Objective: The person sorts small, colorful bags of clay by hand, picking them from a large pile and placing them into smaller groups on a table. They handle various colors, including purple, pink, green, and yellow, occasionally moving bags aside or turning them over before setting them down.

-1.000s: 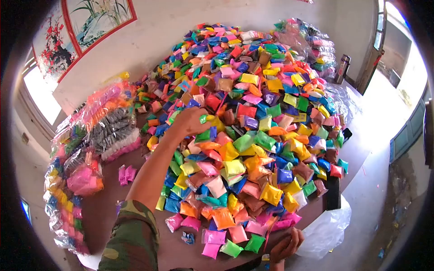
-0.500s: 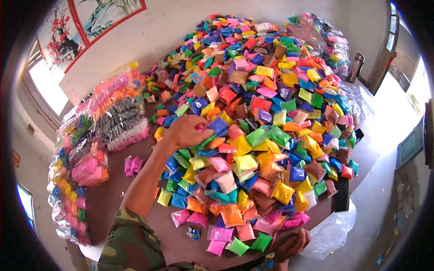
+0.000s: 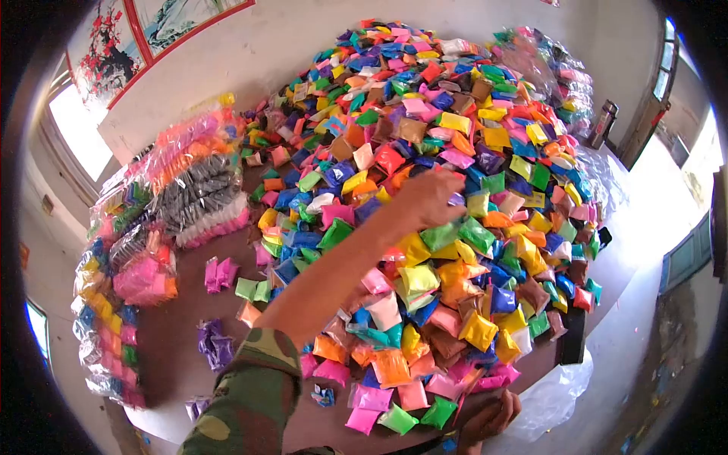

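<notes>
My left hand (image 3: 431, 202) reaches across a large heap of small coloured packets (image 3: 394, 364), its forearm in a camouflage sleeve (image 3: 254, 394). Its fingers are curled around a purple packet (image 3: 456, 199), mostly hidden by the hand. My right hand (image 3: 489, 417) rests low at the table's front edge, fingers curled; whatever they hold, if anything, is hidden. Near it lie a green packet (image 3: 439, 412) and a light green packet (image 3: 397, 418). To the left on the brown table are purple packets (image 3: 216, 345) and a pair of pink packets (image 3: 221, 274).
Clear bags of sorted packets (image 3: 201, 197) are stacked along the table's left side, with more bagged packets (image 3: 565, 83) at the back right. A flask (image 3: 604, 123) stands at the right rear. Clear plastic sheeting (image 3: 557, 398) hangs by the front right edge.
My left hand has moved right across the heap from its left part to the middle. Purple packets now show on the table at left. The right hand stays almost in place.
</notes>
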The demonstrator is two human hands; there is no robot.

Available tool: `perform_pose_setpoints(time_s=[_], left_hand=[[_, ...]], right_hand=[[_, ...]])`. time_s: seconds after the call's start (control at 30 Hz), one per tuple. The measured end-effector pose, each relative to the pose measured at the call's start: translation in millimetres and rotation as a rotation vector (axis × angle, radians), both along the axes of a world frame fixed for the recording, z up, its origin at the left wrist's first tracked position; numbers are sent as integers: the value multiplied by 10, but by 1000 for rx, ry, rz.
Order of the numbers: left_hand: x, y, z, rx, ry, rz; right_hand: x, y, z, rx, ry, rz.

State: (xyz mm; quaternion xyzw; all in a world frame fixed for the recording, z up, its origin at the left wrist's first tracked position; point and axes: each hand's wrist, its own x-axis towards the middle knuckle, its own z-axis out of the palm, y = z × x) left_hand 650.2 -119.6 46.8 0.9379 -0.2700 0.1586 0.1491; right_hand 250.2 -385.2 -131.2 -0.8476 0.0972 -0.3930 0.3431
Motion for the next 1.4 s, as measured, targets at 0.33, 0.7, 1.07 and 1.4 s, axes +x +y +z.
perform_pose_setpoints(time_s=[0.33,0.7,1.07,1.4], left_hand=[[-228,159,350,248,221,254],[-448,1338,161,-83,83,328],[-1002,1720,327,-62,-132,344],[-1143,1875,439,-260,106,489]], right_hand=[[66,137,260,39,-50,38],[58,98,118,64,-97,56],[54,91,158,27,-60,56],[67,87,112,9,-61,49]])
